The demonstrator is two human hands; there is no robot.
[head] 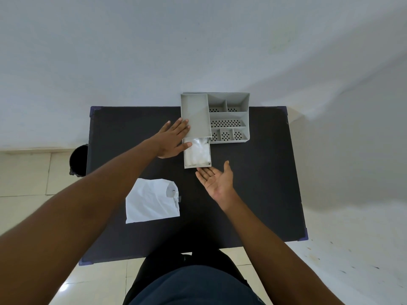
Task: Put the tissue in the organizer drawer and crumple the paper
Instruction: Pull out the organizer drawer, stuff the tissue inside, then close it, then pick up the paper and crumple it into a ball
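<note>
A grey organizer (229, 117) stands at the far middle of the black table (264, 183). Its drawer (186, 164) is pulled out toward me, and the white tissue (199, 151) lies inside it. My left hand (172, 140) rests flat against the organizer's left side, fingers spread, thumb touching the drawer's left wall. My right hand (217, 180) is open, palm up, with its fingertips at the drawer's front edge. A white sheet of paper (150, 201) lies flat on the table to the near left, one corner folded over.
The organizer has several empty perforated compartments (228, 123) on its right side. A black bin (78, 160) stands on the tiled floor off the table's left edge. A white wall is behind the table. My legs are at the near edge.
</note>
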